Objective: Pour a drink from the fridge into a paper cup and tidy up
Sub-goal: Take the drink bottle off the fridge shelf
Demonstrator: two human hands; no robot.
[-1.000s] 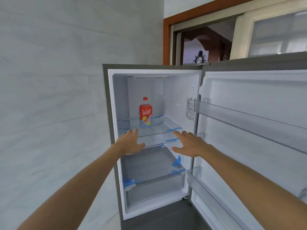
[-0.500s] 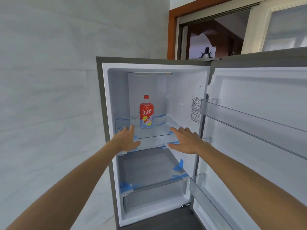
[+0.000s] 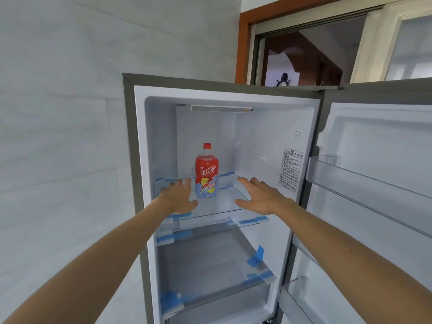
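Observation:
A drink bottle (image 3: 206, 171) with a red cap and a red and blue label stands upright on the upper glass shelf (image 3: 222, 204) of the open fridge (image 3: 140, 160). My left hand (image 3: 178, 197) is stretched out just left of the bottle, fingers straight, holding nothing. My right hand (image 3: 260, 196) is spread open to the right of the bottle, over the shelf. Neither hand touches the bottle. No paper cup is in view.
The fridge door (image 3: 378, 183) stands open on the right, with clear door bins (image 3: 350, 174). Below the shelf sit a second shelf and a drawer (image 3: 210, 265), taped with blue tape. A white wall lies to the left, a doorway behind the fridge.
Both hands have reached forward into the fridge, from the shelf's front edge to either side of the bottle. The view has moved closer to the fridge.

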